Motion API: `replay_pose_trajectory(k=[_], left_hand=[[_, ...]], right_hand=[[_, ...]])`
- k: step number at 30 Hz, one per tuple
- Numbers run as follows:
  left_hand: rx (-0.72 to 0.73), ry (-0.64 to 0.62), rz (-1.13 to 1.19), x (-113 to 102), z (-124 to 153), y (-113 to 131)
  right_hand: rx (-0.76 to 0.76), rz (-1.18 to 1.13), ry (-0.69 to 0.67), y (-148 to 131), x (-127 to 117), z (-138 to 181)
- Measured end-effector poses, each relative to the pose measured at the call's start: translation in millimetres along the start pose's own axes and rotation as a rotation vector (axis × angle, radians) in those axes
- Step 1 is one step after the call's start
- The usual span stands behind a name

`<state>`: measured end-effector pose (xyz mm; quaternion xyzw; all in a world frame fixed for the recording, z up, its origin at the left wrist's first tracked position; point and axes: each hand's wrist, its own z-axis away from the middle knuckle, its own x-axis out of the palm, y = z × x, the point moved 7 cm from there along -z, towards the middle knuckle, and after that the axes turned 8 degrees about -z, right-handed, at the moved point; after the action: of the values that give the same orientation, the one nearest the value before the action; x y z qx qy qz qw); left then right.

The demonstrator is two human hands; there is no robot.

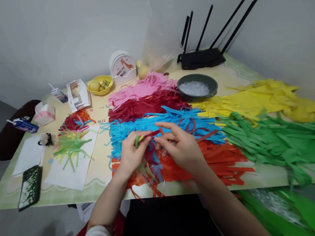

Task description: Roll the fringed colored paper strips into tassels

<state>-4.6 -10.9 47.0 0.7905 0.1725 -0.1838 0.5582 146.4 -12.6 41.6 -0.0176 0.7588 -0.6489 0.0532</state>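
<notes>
My left hand pinches a small bundle of coloured paper strips, red, green and yellow, just above the table. My right hand meets it from the right, fingers curled and touching the same bundle, with the forefinger stretched over it. Both hands hover over piles of cut paper strips: blue strips, orange-red strips, dark red strips and pink strips. More loose strips hang below my hands at the table's front edge.
Green strips and yellow strips fill the right side. A grey bowl sits behind. At left lie mixed strips on white paper, a phone, cartons, a yellow fruit bowl. A router stands by the wall.
</notes>
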Motion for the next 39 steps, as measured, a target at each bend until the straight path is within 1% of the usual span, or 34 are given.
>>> replay_pose_trajectory(k=[3, 5, 6, 9, 12, 14, 16, 17, 19, 21, 22, 23, 24, 26, 28, 30, 34, 37, 39], left_hand=[[0.141, -0.083, -0.109, 8.1, 1.7, 8.4], [0.172, -0.131, -0.141, 13.3, 2.7, 9.0], [0.170, -0.147, -0.149, 15.2, 2.8, 8.2], [0.137, -0.164, -0.166, 17.5, 2.1, 4.5], [0.139, -0.197, -0.208, 19.8, 1.8, 3.1], [0.149, -0.223, -0.226, 21.6, 2.1, 2.7], [0.132, -0.227, -0.233, 22.0, 2.1, 1.0], [0.115, -0.223, -0.238, 21.8, 1.8, -0.2], [0.072, -0.231, -0.242, 22.2, 1.1, -3.1], [0.035, -0.238, -0.199, 21.8, -0.2, -5.0], [0.023, -0.231, -0.155, 20.5, -1.2, -5.2], [0.015, -0.215, -0.101, 18.6, -2.3, -5.1], [0.005, -0.196, -0.047, 16.4, -3.5, -5.3], [-0.035, -0.173, 0.045, 12.9, -4.9, -7.4], [-0.086, -0.192, 0.100, 12.7, -4.9, -10.9], [-0.111, -0.230, 0.133, 14.2, -4.3, -12.7], [-0.123, -0.294, 0.144, 15.4, -3.6, -13.0], [-0.143, -0.352, 0.126, 16.5, -3.3, -13.8], [-0.145, -0.360, 0.137, 15.8, -3.7, -13.6]], right_hand=[[0.132, -0.178, -0.133, 16.9, 1.8, -7.1], [0.147, -0.189, -0.167, 23.2, -1.1, -10.3], [0.137, -0.172, -0.162, 24.7, -3.6, -11.3], [0.068, -0.034, -0.120, 22.2, -9.7, -11.6], [0.009, 0.198, -0.187, 15.7, -4.6, -9.3], [-0.040, 0.309, -0.202, 10.7, -2.4, -9.1], [-0.083, 0.323, -0.149, 6.3, -5.3, -10.9], [-0.093, 0.282, -0.098, 4.9, -9.2, -12.3], [-0.102, 0.087, 0.047, 3.2, -22.0, -14.7], [-0.113, -0.186, 0.200, 3.0, -36.9, -14.9], [-0.118, -0.296, 0.244, 3.1, -41.6, -14.4], [-0.118, -0.365, 0.255, 2.8, -43.1, -13.7], [-0.111, -0.384, 0.229, 2.1, -40.8, -13.2], [-0.075, -0.300, 0.082, 0.5, -25.3, -11.7], [-0.048, -0.155, -0.084, -0.6, -4.2, -8.6], [-0.052, -0.030, -0.184, -2.6, 12.1, -6.5], [-0.103, 0.091, -0.248, -10.2, 24.3, -8.2], [-0.111, 0.119, -0.275, -11.7, 24.6, -9.7], [-0.095, 0.112, -0.270, -9.2, 22.8, -10.3]])
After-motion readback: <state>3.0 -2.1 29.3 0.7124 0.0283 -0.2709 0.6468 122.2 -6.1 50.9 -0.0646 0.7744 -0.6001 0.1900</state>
